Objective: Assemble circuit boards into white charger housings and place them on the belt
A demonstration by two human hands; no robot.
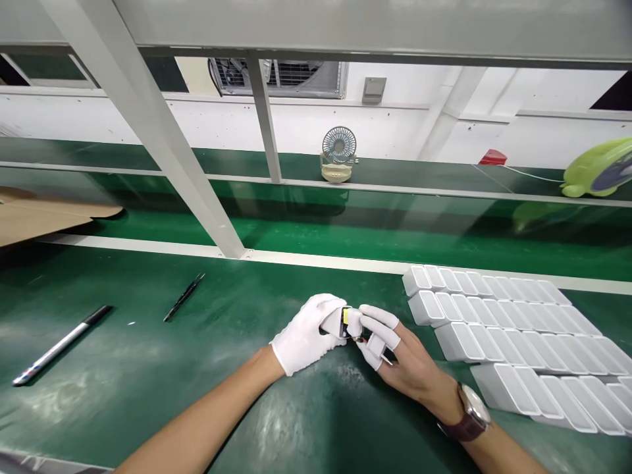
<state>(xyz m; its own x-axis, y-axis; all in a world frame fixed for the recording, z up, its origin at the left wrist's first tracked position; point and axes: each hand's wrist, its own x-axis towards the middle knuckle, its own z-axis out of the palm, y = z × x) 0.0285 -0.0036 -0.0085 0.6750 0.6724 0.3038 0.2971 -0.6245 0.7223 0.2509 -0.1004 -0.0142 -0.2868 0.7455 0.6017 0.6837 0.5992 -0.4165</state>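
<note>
My left hand [309,332], in a white glove, is closed around a small white part with a yellow and black piece [347,322] at the middle of the green table. My right hand [395,352] wears white finger cots and a wristwatch [469,413]. Its fingertips pinch the same small part from the right. Thin red and dark wires show under the part. Both hands rest low over the green mat [148,368].
Rows of white plastic housings [513,336] lie to the right of my hands. A marker pen [62,343] and black tweezers [184,297] lie to the left. A cardboard sheet [44,214] sits far left. A small fan [338,155] and a green fan [600,168] stand beyond the conveyor.
</note>
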